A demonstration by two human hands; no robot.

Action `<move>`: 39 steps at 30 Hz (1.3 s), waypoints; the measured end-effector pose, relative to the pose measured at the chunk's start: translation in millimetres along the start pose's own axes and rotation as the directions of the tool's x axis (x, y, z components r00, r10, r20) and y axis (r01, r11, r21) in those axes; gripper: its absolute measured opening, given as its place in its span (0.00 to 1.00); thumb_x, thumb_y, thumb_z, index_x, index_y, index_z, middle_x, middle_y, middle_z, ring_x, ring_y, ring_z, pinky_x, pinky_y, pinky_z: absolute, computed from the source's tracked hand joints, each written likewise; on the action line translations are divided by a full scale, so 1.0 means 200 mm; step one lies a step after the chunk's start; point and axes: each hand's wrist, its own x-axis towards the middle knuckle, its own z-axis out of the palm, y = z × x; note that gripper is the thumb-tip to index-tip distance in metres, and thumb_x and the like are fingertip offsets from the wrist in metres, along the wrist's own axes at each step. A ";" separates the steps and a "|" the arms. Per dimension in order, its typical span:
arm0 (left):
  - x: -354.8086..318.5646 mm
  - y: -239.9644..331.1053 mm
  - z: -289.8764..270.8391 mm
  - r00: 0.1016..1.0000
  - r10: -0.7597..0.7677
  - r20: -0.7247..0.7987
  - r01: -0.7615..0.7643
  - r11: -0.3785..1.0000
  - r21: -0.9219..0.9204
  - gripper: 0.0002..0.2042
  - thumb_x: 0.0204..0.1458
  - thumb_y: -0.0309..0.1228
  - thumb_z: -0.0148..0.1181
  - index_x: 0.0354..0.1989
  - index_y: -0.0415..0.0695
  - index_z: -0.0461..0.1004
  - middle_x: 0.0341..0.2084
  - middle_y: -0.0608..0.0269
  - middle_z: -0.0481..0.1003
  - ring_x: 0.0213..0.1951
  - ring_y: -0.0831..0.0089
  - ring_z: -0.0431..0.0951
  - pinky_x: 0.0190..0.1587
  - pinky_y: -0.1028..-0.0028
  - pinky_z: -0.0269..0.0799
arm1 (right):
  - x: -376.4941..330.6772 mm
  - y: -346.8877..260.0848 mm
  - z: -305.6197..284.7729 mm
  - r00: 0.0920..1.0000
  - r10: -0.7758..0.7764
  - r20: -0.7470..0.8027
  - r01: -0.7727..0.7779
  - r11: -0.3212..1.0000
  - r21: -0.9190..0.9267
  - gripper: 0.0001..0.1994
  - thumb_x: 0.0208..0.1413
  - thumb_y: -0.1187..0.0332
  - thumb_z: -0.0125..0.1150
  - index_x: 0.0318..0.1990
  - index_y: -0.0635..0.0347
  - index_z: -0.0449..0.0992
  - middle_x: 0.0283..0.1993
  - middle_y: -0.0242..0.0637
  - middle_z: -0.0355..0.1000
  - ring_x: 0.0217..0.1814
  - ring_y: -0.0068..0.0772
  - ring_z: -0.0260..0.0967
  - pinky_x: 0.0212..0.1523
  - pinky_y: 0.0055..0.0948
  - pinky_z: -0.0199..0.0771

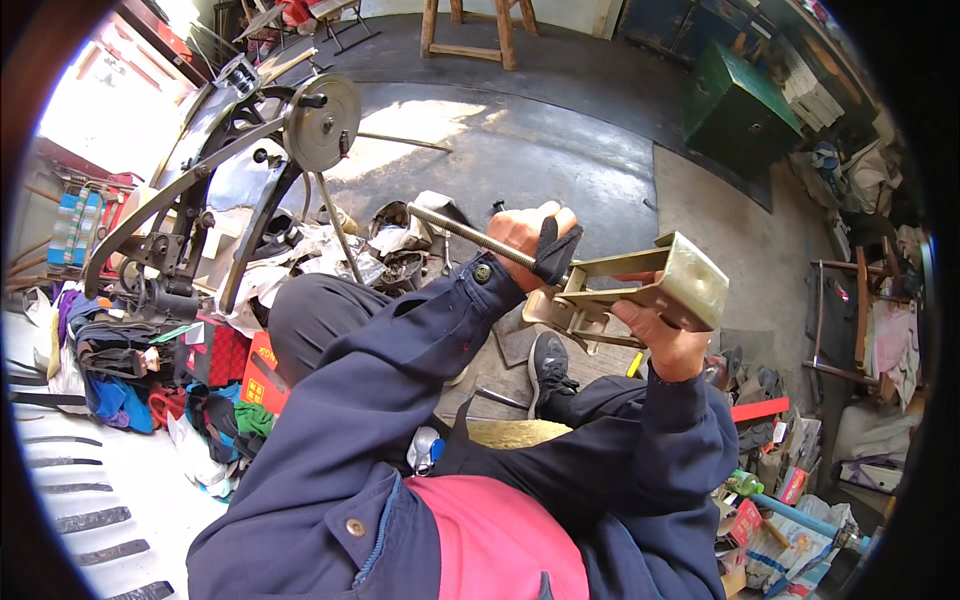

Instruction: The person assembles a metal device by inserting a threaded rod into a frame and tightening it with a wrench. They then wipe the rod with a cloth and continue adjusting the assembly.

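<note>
In front of me is a brass-coloured metal bracket (690, 285) with a U-shaped end and a long threaded rod (455, 228) running out to the left. My left hand (528, 232) is closed beside the rod, with a black strap (556, 252) between its fingers and lying across the rod. Part of its grip is hidden. My right hand (665, 340) grips the bracket's near side close to the U-shaped end, thumb along the metal. The whole piece is held up above my legs, clear of the floor.
A hand-cranked machine (180, 215) with a disc wheel (322, 122) stands at the left. Cloth and bags (120, 345) pile up beside it. Behind are a wooden stool (468, 35) and a green box (738, 112). Mixed tools and packages (790, 500) lie at the right.
</note>
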 end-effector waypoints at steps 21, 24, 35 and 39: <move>0.04 0.19 -0.68 0.956 -0.254 0.145 0.270 0.957 -0.106 0.13 0.61 0.39 0.63 0.30 0.43 0.76 0.19 0.48 0.75 0.23 0.49 0.77 0.25 0.61 0.70 | 0.03 -0.02 0.08 0.995 -0.069 0.074 0.076 0.992 -0.100 0.21 0.48 0.81 0.77 0.52 0.70 0.79 0.45 0.39 0.83 0.45 0.29 0.81 0.46 0.27 0.82; -0.07 0.19 -0.71 0.952 -0.213 0.221 0.174 0.968 0.183 0.14 0.58 0.44 0.64 0.29 0.47 0.78 0.19 0.55 0.77 0.24 0.52 0.80 0.26 0.58 0.72 | 0.04 -0.02 0.06 0.996 -0.094 0.001 0.094 0.993 -0.067 0.21 0.49 0.81 0.77 0.51 0.70 0.79 0.44 0.39 0.83 0.45 0.28 0.81 0.45 0.27 0.82; -0.16 -0.06 -0.82 0.889 -0.451 -0.081 0.456 0.888 0.056 0.12 0.55 0.40 0.69 0.33 0.43 0.85 0.29 0.51 0.79 0.31 0.51 0.81 0.34 0.60 0.74 | 0.02 0.00 0.02 0.997 -0.068 0.037 0.070 0.995 -0.074 0.22 0.48 0.82 0.77 0.53 0.69 0.79 0.46 0.40 0.82 0.47 0.31 0.81 0.48 0.28 0.82; -0.11 -0.21 -0.92 0.863 -0.478 -0.164 0.499 0.858 0.121 0.16 0.56 0.44 0.68 0.33 0.40 0.83 0.30 0.50 0.80 0.33 0.49 0.81 0.35 0.60 0.73 | 0.04 0.02 -0.01 0.995 -0.104 0.003 0.104 0.991 -0.087 0.22 0.49 0.84 0.76 0.53 0.67 0.78 0.46 0.39 0.82 0.47 0.31 0.81 0.47 0.29 0.83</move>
